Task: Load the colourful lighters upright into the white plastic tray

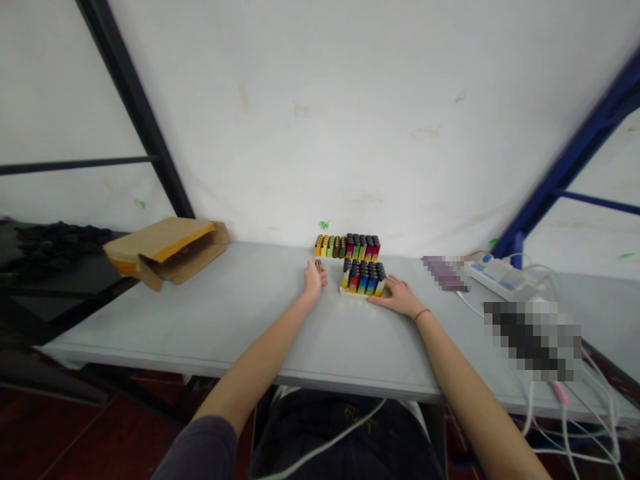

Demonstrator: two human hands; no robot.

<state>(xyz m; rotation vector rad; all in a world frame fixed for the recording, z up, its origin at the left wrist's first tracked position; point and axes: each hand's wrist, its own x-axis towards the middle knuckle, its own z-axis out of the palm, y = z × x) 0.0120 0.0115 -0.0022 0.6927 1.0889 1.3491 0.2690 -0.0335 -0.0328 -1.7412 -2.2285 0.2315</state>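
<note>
My left hand (313, 280) is closed in a fist just left of the lighters. From its top sticks out the end of a small lighter (319, 265), mostly hidden by the fingers. A white tray (350, 292) stands in front of me, packed with upright lighters (363, 280) in several colours with black tops. My right hand (401, 297) grips this tray's right end, thumb along the front edge and fingers at the side. Behind it, near the wall, stand a block of yellow to olive lighters (330, 247) and a block of multicoloured lighters (363, 247), side by side.
An open brown cardboard box (165, 247) lies at the table's left end. On the right are a purple phone-like object (445, 273), a white power strip (505, 277) and tangled white cables (565, 427). A white wall bounds the grey table (200, 320) at the back.
</note>
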